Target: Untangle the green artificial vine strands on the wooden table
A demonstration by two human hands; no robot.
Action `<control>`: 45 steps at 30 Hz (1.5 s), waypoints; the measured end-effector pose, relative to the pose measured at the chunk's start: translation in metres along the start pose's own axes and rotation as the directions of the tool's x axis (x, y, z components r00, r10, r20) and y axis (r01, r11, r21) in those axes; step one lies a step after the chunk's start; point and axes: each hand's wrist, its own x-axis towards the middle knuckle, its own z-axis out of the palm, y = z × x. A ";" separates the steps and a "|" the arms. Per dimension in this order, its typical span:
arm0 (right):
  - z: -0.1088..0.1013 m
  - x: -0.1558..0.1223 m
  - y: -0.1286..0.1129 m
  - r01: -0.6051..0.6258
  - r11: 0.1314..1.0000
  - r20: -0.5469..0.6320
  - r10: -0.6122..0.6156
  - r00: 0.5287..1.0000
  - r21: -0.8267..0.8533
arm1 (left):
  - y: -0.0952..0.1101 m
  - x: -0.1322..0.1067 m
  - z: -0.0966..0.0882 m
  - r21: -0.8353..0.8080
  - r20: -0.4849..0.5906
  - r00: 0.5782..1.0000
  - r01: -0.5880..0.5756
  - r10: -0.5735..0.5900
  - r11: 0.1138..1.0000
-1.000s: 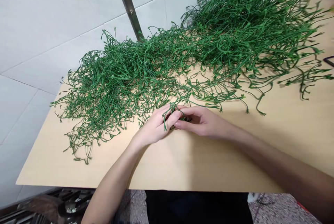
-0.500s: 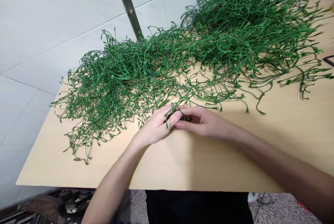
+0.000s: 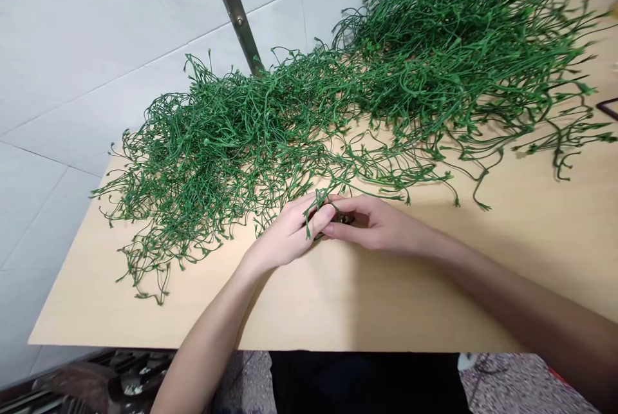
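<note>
My left hand (image 3: 290,234) is closed, thumb and fingers pinching a green artificial plant stem (image 3: 308,222) whose thin tips stick out above and below the thumb. Against it, my right hand (image 3: 371,224) is also closed, its thumb and forefinger meeting at the left hand's fingertips on the same piece. A small dark part shows in the gap of the right hand, too hidden to make out. Just beyond both hands lies a long tangled heap of similar green stems (image 3: 232,118), with small tufted ends.
The pale wooden table (image 3: 299,311) ends close to my body. A taller mound of stems (image 3: 434,53) rises at the back right. Behind stand a tiled wall (image 3: 96,28) and a metal post (image 3: 235,11). A dark-rimmed object (image 3: 609,107) sits at the right edge.
The view has shifted very slightly. Both hands stay together on the stem, with no clear movement.
</note>
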 end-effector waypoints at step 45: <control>0.001 0.000 0.001 -0.037 0.997 -0.211 0.023 0.977 -0.061 | -0.011 0.000 0.003 -0.414 -0.305 0.938 0.029 -0.168 0.910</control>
